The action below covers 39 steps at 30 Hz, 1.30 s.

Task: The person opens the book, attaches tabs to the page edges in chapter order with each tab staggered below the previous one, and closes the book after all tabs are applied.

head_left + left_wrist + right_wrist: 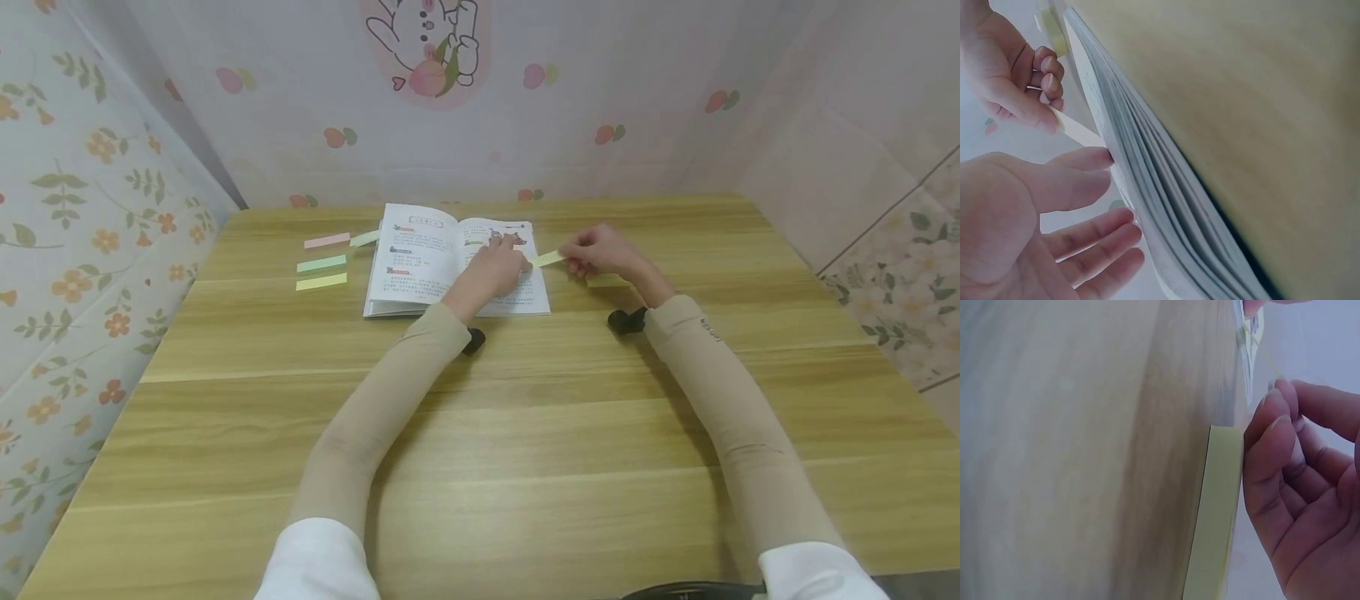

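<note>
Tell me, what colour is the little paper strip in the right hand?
Pale yellow strip, pinched by the right hand; head view shows it best.

Head cam: high, looks forward and down over the whole table (525, 433), book (420, 262) far. Left wrist cam: very close, low at the book's page edges (1166, 206). Right wrist cam: close, skims the tabletop by the yellow pad (1216, 512). All share the book's right edge.

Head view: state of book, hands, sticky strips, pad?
Book: open, flat on table.
Left hand: fingers straight, resting on right page.
Right hand: pinches yellow strip at page edge.
Yellow pad: flat on table beside right hand.
Four strips: flat, left of book.
</note>
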Available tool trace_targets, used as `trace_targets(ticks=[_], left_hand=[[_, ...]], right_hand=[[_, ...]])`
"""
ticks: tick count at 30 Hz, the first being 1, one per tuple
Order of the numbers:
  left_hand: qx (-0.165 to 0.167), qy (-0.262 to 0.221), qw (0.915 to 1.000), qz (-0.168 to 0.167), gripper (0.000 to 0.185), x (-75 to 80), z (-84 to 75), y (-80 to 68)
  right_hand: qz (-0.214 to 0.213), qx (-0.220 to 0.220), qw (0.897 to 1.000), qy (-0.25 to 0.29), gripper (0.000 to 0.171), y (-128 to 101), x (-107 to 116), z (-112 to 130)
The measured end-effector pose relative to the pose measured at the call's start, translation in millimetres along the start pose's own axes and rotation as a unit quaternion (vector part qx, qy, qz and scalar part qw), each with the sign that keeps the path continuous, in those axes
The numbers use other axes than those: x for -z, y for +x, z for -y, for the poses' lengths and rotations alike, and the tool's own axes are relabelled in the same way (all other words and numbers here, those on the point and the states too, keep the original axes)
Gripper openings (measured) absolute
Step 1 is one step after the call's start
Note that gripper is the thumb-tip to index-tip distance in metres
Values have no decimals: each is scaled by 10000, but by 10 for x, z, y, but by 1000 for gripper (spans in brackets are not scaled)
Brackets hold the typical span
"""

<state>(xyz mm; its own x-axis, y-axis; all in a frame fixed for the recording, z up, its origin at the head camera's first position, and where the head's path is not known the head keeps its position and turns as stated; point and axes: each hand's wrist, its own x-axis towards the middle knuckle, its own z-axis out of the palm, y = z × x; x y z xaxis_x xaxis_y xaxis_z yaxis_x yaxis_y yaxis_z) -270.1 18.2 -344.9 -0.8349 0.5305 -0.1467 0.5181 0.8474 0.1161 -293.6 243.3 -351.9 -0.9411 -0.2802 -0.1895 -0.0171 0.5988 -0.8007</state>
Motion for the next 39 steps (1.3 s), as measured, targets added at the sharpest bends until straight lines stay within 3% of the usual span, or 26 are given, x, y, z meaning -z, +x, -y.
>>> trace_targets(ticks=[8, 13, 21, 28, 33, 39], left_hand=[[24, -42, 9996, 264, 46, 25, -10, -25], [28, 75, 9993, 371, 46, 40, -7, -28], [0, 202, 9987, 463, 47, 45, -5, -25], [-22, 313, 9982, 514, 47, 52, -4, -27], [-9, 282, 9983, 519, 48, 62, -8, -34], [78, 162, 9987, 467, 48, 42, -28, -24]], right_hand=[[-453, 157, 9972, -572, 28, -24, 42, -34], [-787, 554, 9838, -1512, 29, -66, 24, 65], [-490, 1321, 9442, -2977, 39, -70, -112, 284], [93, 1756, 9000, -3989, 40, -67, -286, 318], [489, 1451, 8848, -4400, 41, -70, -389, 332], [588, 746, 8944, -4370, 47, -139, -458, 397]])
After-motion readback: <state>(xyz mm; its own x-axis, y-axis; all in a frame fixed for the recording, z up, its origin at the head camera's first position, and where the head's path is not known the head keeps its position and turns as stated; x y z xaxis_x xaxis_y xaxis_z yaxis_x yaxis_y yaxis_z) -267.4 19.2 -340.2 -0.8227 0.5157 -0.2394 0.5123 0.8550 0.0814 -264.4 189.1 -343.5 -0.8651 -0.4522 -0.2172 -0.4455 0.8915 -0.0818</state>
